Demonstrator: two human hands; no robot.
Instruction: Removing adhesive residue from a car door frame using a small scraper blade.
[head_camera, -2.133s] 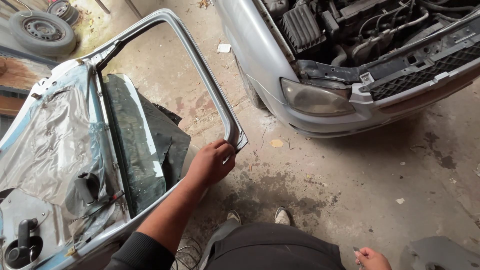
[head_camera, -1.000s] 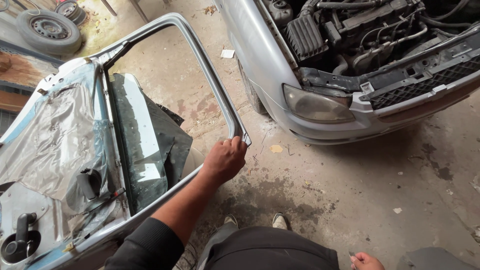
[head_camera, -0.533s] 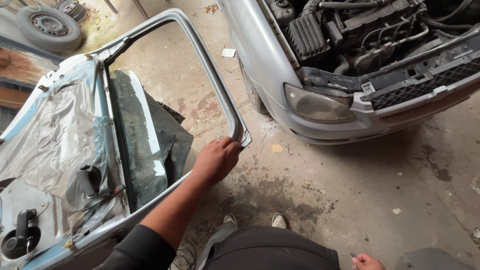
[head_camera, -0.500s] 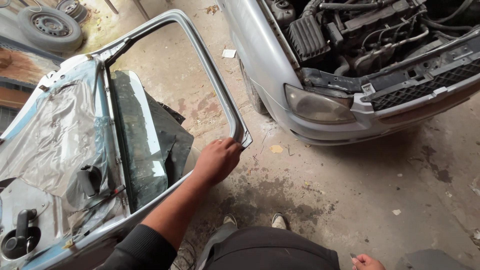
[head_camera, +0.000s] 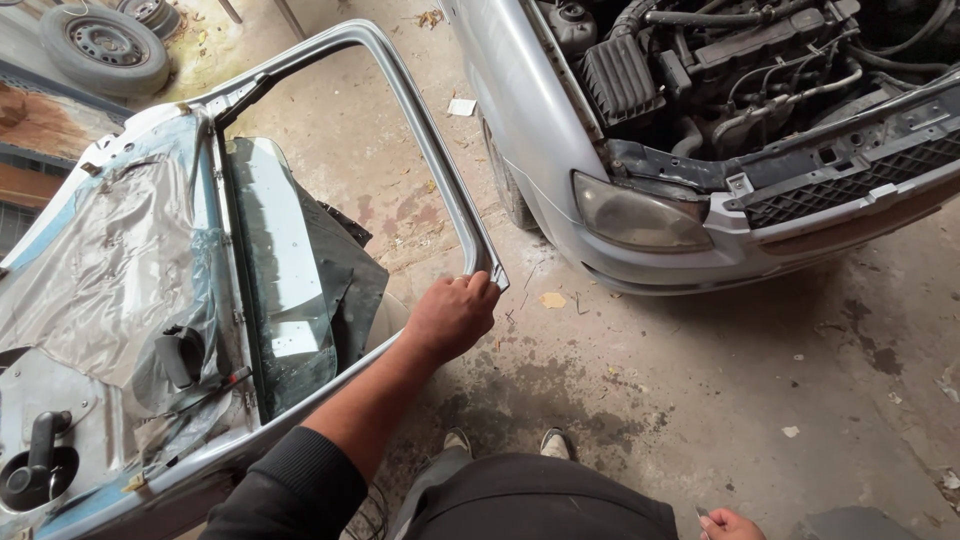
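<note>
Head camera looks down at a car door (head_camera: 130, 300) off its car, propped up on the concrete floor (head_camera: 700, 400). The left hand (head_camera: 450, 315) is curled shut around the bottom corner of the door's window frame (head_camera: 440, 170), likely to keep the door from tipping. The right hand (head_camera: 730, 524) peeks in far from the door, closed on something small I cannot make out. A silver car (head_camera: 620, 200) with no hood sits just past the door frame.

One car door (head_camera: 150, 300), one car (head_camera: 640, 200), two tyres (head_camera: 105, 45)
</note>
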